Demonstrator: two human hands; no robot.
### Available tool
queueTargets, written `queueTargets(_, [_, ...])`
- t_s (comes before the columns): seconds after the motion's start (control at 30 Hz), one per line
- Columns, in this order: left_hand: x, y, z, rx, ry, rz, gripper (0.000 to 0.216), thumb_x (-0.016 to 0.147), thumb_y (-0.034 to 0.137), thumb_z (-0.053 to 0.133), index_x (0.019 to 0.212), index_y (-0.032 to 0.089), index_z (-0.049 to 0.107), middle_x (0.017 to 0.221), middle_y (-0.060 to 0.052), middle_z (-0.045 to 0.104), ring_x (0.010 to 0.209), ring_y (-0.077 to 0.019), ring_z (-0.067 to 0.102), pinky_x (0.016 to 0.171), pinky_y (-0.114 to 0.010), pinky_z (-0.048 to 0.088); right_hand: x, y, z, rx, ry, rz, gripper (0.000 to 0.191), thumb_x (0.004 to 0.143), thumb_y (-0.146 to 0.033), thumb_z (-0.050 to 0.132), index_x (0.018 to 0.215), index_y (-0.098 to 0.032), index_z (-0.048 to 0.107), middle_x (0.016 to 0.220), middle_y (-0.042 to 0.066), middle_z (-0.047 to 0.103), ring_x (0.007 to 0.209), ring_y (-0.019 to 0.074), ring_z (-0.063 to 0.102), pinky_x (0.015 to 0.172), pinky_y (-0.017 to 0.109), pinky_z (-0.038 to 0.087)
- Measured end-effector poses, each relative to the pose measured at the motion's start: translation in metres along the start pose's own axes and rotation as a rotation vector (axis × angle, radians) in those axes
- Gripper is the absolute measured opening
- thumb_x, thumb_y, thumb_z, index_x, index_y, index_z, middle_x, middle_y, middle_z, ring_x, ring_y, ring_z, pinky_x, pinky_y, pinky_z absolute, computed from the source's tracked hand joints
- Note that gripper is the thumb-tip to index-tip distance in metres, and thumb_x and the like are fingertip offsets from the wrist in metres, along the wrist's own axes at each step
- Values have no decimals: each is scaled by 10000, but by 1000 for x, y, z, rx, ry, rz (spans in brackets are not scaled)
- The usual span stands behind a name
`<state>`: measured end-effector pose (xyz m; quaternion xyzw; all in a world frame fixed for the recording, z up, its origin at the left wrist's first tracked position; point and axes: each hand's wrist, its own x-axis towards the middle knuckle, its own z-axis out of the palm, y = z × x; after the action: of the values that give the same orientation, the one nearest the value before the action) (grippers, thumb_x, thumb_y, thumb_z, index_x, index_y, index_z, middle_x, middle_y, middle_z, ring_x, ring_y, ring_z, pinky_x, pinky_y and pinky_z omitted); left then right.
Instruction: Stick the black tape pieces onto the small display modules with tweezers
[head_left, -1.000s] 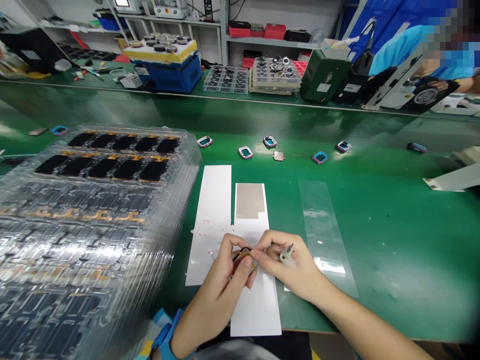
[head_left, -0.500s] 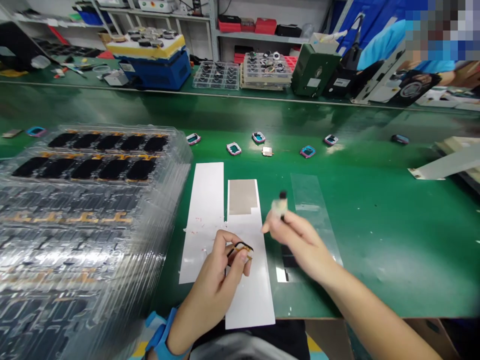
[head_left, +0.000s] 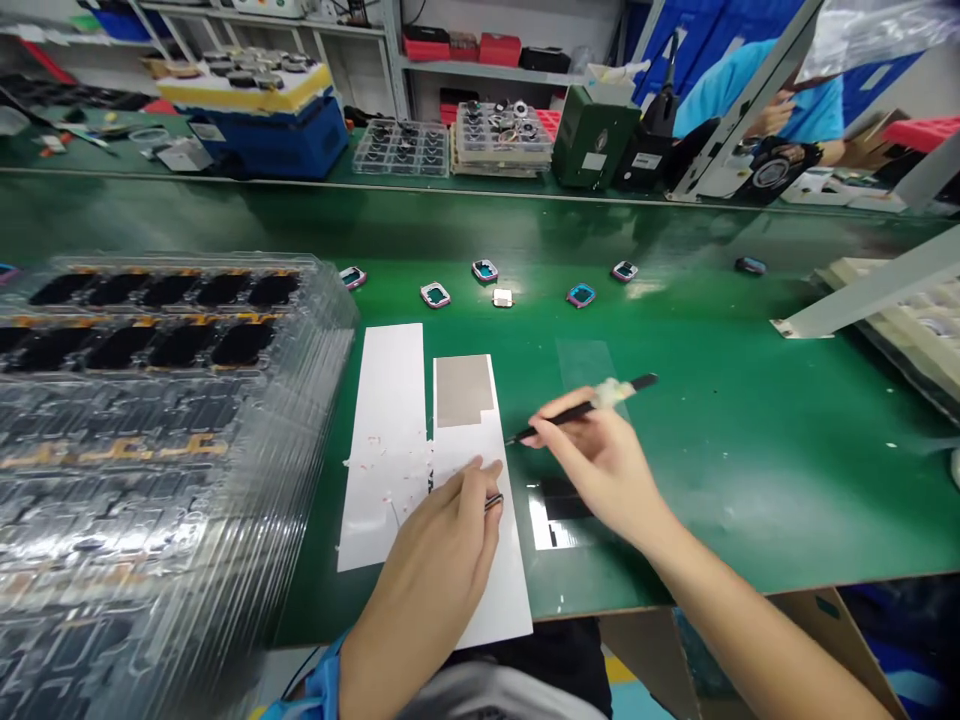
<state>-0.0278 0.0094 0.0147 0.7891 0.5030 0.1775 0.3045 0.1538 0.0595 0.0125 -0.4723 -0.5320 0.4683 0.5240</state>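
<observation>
My left hand [head_left: 442, 560] is closed above the white sheet [head_left: 491, 600], pinching a small watch screen [head_left: 493, 502]. Only the dark edge of the screen shows, since my fingers cover the rest. To the right, my right hand [head_left: 600, 460] grips black tweezers [head_left: 577, 410] like a pen. Pale wrapping covers their back part, and the tip points left to the edge of the sheet. A grey-brown adhesive sheet [head_left: 461, 390] lies at the far end of the white sheet. Another white sheet [head_left: 390, 400] with small reddish scraps lies on the left.
Stacked clear trays [head_left: 300, 290] with dark screens and orange flex cables fill the left side. Several small watch cases [head_left: 435, 294] lie across the green bench [head_left: 750, 450]. Clear film [head_left: 585, 365] lies beyond my right hand. A co-worker's blue sleeve [head_left: 720, 90] shows behind the rear shelf.
My left hand has turned over, now hiding most of the screen. The tweezers have swung from upright to nearly level, tip leftward. The whole view has shifted slightly right.
</observation>
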Motion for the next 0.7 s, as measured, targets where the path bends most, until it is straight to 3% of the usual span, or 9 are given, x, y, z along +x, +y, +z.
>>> queueTargets(0.1, [5,0,-1,46,52,-2,84,1018,157,351,1053,206,409,1287,-185,619,1205,-309,611,888,-495,564,23,17,17,-2,-26,43,230,809,-377,733,872,-208,591,751,-3,665,691,175,735,703,311,626])
queueTargets(0.27, [21,-8,-6,241,78,36,217,1001,109,380,1197,148,467,1348,-192,594,1406,-346,403,1071,-574,421,36,42,26,49,22,68,329,796,-473,722,892,-215,542,710,-17,666,669,182,743,706,333,635])
queueTargets(0.4, [27,-13,-4,276,37,37,335,1000,91,384,1327,144,433,1330,-149,632,1419,-324,389,1129,-586,355,37,44,24,84,25,96,348,772,-477,750,869,-199,565,724,-5,676,676,178,746,715,322,636])
queueTargets(0.7, [26,-15,-2,300,11,29,339,985,67,385,1301,157,470,1360,-142,621,1423,-340,373,1128,-644,323,37,43,24,130,37,109,319,759,-442,776,865,-216,577,756,-10,684,687,163,743,719,300,633])
